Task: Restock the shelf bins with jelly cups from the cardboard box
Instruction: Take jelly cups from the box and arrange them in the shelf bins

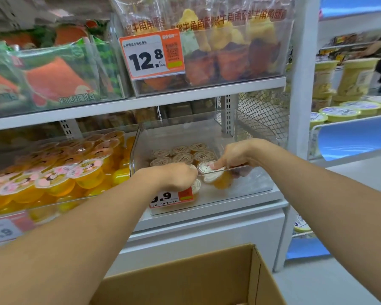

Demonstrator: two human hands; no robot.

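Both hands were inside the clear acrylic bin (pixel 240 190) on the lower shelf. Right hand (pixel 233 155) reached in from the right, fingers curled down onto a jelly cup (pixel 209 167) at the front row, lid up, just behind the bin's front wall; looked like a pinch on its rim. Left hand (pixel 174 176) was curled, knuckles up, just left of that cup; what it held couldn't be told. Right hand was the nearer. Cardboard box (pixel 185 280) sat below, contents hidden
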